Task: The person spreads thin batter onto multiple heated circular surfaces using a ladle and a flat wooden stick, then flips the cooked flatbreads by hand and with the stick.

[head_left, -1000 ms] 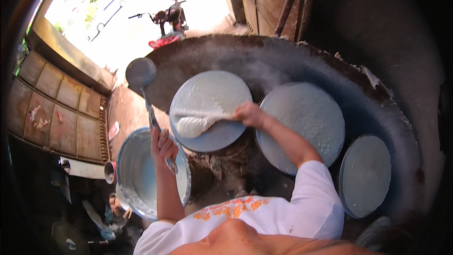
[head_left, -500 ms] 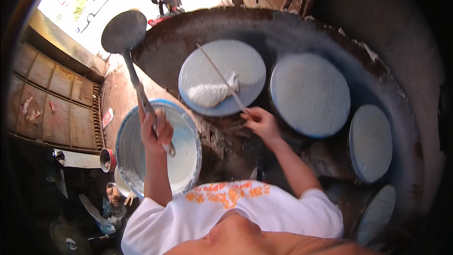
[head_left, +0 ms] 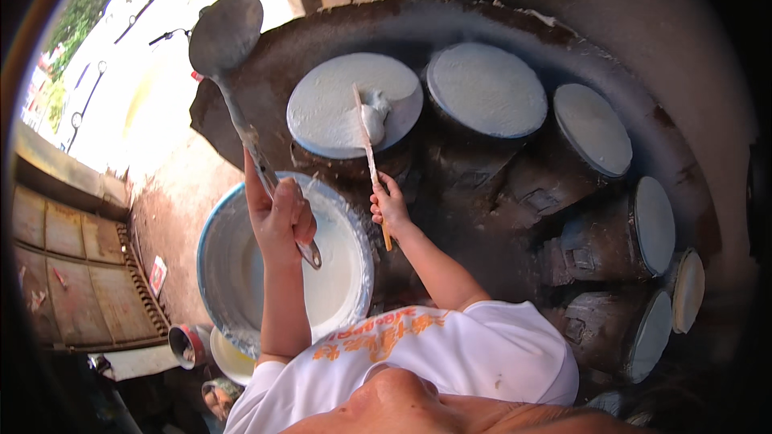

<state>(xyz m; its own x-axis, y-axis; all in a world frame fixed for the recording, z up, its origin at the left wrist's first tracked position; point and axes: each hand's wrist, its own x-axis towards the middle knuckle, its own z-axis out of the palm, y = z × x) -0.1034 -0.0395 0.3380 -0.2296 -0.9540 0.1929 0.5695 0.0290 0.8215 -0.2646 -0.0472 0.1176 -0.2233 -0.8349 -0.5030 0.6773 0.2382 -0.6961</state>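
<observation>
My left hand is closed round the long handle of a large metal ladle, raised above a blue-rimmed basin of pale white batter. My right hand grips a thin wooden stick, angled away from me over a round pale griddle on a dark drum. The stick's far part lies against a soft white lump of batter right of the griddle's middle. The rest of that top is coated in a thin white layer.
More drum stoves with round white-topped plates curve round to my right inside a dark curved surround. A red bucket and a yellowish bowl stand beside the basin. Rusty metal panels and a bright open doorway are at left.
The stick has swung from crosswise to pointing away from me, and the white lump has moved toward the griddle's right. The view has shifted, showing more stoves at right.
</observation>
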